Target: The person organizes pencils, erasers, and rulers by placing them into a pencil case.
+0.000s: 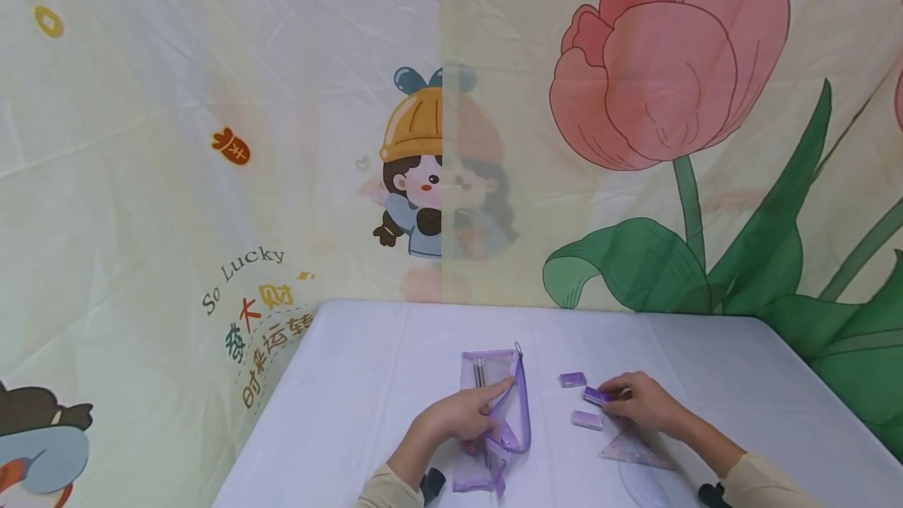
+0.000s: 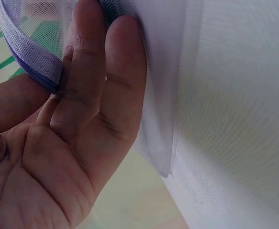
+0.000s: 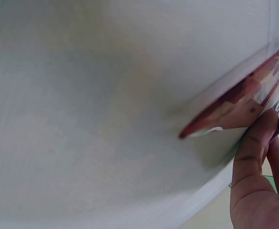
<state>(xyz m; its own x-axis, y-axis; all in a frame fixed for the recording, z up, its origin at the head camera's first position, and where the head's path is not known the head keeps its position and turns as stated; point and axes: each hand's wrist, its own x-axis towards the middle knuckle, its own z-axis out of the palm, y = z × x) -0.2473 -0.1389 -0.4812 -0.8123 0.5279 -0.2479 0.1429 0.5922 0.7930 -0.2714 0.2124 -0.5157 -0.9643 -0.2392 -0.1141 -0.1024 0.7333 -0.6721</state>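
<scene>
The left forearm (image 1: 407,457) angles from the near side toward the far right, the right forearm (image 1: 714,445) toward the far left, both bare below beige sleeves (image 1: 769,484). The hands stand well apart. The left hand (image 1: 460,417) stretches one finger toward the far right; its palm and two neighbouring fingers show in the left wrist view. The right hand (image 1: 647,403) points left, fingers bent in a pinch.
</scene>
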